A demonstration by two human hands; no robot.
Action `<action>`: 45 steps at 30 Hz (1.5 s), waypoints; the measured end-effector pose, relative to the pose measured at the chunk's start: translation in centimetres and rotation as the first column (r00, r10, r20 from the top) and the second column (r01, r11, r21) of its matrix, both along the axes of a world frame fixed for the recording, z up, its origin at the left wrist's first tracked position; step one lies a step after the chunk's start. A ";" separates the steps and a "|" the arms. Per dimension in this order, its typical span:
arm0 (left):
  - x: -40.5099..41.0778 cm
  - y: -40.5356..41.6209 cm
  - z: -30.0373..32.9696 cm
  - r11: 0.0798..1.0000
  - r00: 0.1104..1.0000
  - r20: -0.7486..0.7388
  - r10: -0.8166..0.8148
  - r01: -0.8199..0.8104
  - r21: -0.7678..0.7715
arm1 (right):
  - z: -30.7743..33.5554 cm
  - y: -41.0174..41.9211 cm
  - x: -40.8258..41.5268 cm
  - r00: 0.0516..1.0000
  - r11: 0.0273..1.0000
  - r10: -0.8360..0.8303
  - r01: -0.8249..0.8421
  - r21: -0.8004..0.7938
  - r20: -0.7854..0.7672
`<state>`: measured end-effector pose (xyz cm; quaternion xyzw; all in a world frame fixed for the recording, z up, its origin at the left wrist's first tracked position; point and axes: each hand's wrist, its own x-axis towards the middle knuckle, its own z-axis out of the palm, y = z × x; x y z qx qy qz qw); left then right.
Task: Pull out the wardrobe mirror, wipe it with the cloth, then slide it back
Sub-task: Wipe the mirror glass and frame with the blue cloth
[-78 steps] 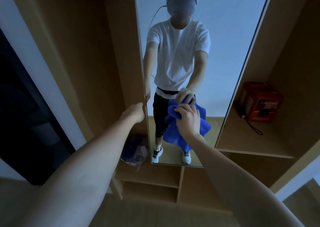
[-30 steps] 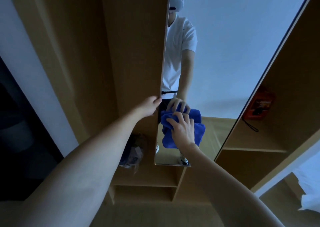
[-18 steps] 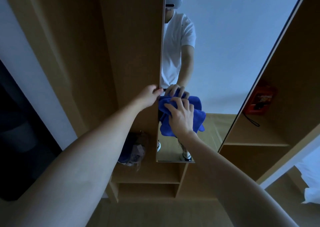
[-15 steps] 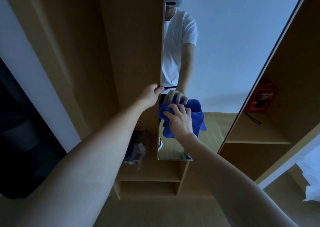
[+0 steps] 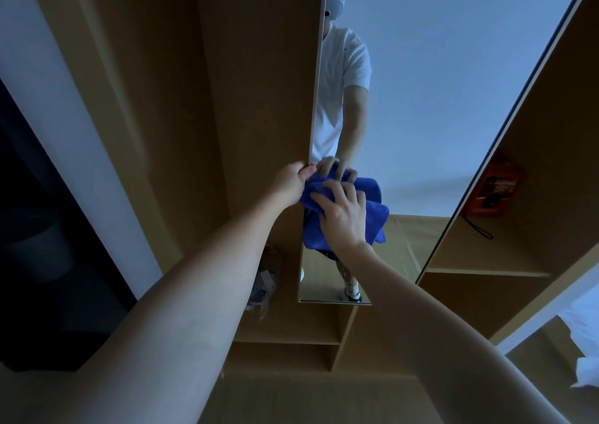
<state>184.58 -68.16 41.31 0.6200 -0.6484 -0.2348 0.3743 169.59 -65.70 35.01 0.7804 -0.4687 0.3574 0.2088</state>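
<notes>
Wiping in progress: my right hand [image 5: 344, 217] presses the blue cloth [image 5: 372, 201] flat against the mirror [image 5: 437, 115], fingers spread over the bunched fabric at the glass's left side, low down. My left hand [image 5: 293, 182] curls its fingers round the mirror's left edge, steadying it. Mirror stands pulled out in front of the wardrobe [image 5: 227, 99], so that step looks done. Right-hand and upper glass remain to be wiped, I'd guess, then the slide back.

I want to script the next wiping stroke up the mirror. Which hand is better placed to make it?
Right. The right hand already presses the blue cloth flat on the mirror, while the left hand grips the mirror's left edge, steadying it.
</notes>
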 end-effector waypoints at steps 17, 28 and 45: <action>-0.3 0.3 -0.8 0.999 0.999 -0.046 0.026 -0.024 0.043 | -2.1 0.3 -0.1 1.000 0.993 -0.003 0.002 0.115 0.008; -0.5 0.5 -1.5 0.999 0.998 -0.054 0.027 -0.025 0.029 | -2.1 0.7 -0.1 0.998 0.979 -0.002 -0.010 0.202 0.063; -0.8 1.0 -3.9 0.997 0.983 -0.176 0.045 -0.032 0.072 | -3.7 1.6 0.1 0.976 0.978 -0.049 0.005 0.208 0.210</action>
